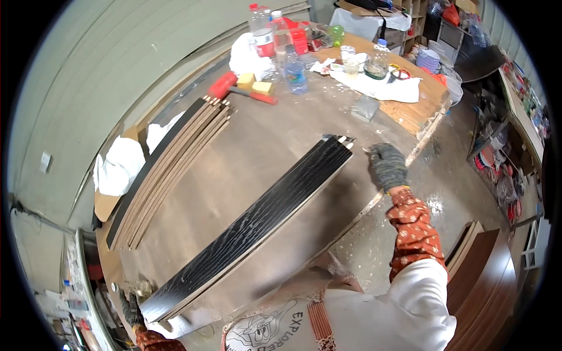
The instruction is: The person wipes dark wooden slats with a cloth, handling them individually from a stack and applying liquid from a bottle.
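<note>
A long black wood-grain board (252, 225) lies slantwise across the brown work table (193, 193), with pale dowels (345, 141) sticking out of its far right end. Just right of that end is my right hand (389, 167) in a grey knit glove. Its fingers are curled together, and a tiny pale bit shows at their tips, too small to name. Beside the board's near left end, my left hand (133, 308) wears a dark glove. Its fingers look stretched out, partly in shadow, with nothing visible in them.
A stack of similar boards (170, 169) with dowelled ends lies at the left. Behind it are a red-headed mallet (222, 86), yellow sponge blocks (261, 88) and several bottles (295, 73). A grey block (365, 109) sits near the table's right edge. Reddish-brown panels (477, 275) stand at the lower right.
</note>
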The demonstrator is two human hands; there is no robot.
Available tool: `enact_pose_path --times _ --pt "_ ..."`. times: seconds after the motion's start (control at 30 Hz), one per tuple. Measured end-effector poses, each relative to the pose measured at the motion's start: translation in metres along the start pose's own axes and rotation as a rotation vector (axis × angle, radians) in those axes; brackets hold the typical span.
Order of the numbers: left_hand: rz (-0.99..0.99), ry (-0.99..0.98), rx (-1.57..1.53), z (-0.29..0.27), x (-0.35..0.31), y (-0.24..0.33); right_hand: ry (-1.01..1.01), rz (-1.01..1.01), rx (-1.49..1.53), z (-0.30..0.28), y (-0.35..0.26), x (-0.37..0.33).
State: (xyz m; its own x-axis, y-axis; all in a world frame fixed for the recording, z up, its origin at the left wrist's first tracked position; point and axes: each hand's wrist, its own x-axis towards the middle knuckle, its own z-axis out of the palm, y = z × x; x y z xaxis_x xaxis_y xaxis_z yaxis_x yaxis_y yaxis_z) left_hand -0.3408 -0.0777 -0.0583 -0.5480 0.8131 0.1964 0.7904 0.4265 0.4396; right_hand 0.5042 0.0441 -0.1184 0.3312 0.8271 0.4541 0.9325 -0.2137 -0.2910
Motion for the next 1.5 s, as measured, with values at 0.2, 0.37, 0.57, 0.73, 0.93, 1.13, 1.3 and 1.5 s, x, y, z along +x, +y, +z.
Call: enact_pose_path --times 0.2,0.37,0.57,0.73,0.93,1.13,1.3,1.5 --pt "0.158 -0.035 -0.338 -0.056 0.016 -0.066 -0.070 -0.111 0.048 0.066 -0.041 0.046" --pt "0.298 0.024 0.132 -0.042 -0.039 0.138 -0.271 -0.239 -0.035 0.077 -0.040 0.061" --pt "0.654 -0.289 0.006 -0.019 -0.118 0.266 -0.351 -0.476 0.187 0.014 -0.014 0.002" --pt "0.824 -0.446 0.100 0.006 -0.125 0.301 -0.505 -0.542 0.295 -0.029 -0.002 -0.033" --pt "0.853 -0.495 0.023 0.023 -0.118 0.314 -0.615 -0.590 0.357 -0.039 0.002 -0.051" --pt "0.879 -0.523 0.022 0.020 -0.118 0.310 -0.647 -0.628 0.191 -0.048 -0.007 -0.052" --pt "0.872 -0.519 0.030 0.017 -0.125 0.307 -0.707 -0.526 -0.069 -0.037 -0.027 -0.044" --pt "0.788 -0.464 0.022 0.026 -0.125 0.298 -0.292 -0.156 0.300 -0.048 -0.033 -0.026"
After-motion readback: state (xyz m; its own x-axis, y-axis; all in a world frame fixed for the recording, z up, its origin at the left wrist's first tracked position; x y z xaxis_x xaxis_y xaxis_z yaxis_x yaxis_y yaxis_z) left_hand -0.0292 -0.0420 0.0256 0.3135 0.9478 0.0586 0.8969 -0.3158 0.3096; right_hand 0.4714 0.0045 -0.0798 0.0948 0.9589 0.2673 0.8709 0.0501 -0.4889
